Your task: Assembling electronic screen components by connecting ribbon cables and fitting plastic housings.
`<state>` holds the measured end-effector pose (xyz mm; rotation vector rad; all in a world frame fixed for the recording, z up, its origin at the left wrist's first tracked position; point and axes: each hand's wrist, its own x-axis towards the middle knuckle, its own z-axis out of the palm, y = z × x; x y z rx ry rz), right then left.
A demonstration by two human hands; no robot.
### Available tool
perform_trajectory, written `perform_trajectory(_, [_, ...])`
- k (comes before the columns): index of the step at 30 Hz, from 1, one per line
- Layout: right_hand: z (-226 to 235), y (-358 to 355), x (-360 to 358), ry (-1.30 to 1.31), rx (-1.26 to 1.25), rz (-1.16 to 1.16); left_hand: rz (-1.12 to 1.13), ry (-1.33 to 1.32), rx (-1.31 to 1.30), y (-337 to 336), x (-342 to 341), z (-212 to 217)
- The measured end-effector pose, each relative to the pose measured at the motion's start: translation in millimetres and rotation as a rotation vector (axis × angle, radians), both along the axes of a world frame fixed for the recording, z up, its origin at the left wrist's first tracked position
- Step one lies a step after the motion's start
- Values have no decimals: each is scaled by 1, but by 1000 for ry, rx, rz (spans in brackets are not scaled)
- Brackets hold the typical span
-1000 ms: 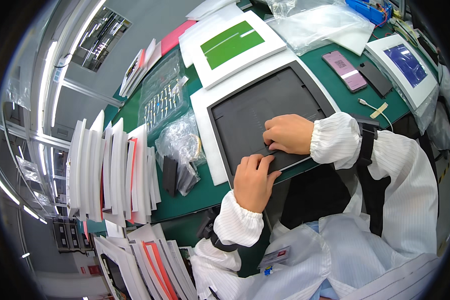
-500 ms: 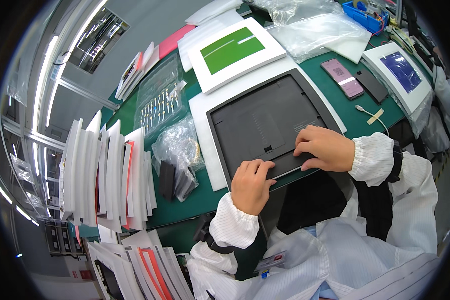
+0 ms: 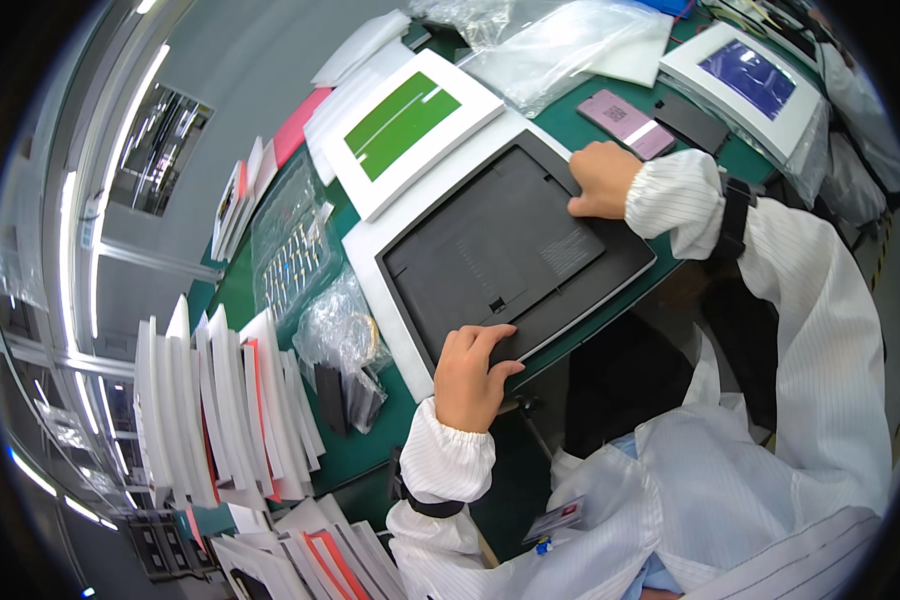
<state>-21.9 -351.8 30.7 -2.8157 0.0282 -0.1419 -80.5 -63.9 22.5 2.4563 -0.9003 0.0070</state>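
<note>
A picture frame (image 3: 495,235) lies face down, its black back panel up, on a white foam sheet (image 3: 370,248). My left hand (image 3: 468,378) rests at its near left edge, fingers on the black border and thumb spread apart. Over the right edge, my right hand (image 3: 605,182) is closed, its fingers bent at the border and the thumb toward the panel. Part of the right fingers' contact is hidden by the hand itself. A small dark slot shows in the panel close to my left fingers.
A white frame with a green screen (image 3: 405,122) lies beyond. At the right are a phone (image 3: 622,122), a black flat piece (image 3: 692,122) and a blue-screened frame (image 3: 750,80). A tray of small parts (image 3: 292,255), a clear bag (image 3: 340,325) and stacked white panels (image 3: 220,400) stand left.
My right hand has moved from the near edge to the right side of the frame. My left hand stays at the near left edge. The view has shifted.
</note>
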Motion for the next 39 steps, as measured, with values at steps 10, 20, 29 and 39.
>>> perform_trajectory(10, [13,-27,9,67,146,-75,97,-87,-124,-10,1,25])
perform_trajectory(20, [15,5,-1,219,-9,-61,-104,-163,109,-12,-5,6])
perform_trajectory(29, [-27,-16,34,112,-93,33,-70,-93,99,-17,-7,17])
perform_trajectory(39, [29,-18,12,41,337,-68,-6,-158,-27,-4,-12,28])
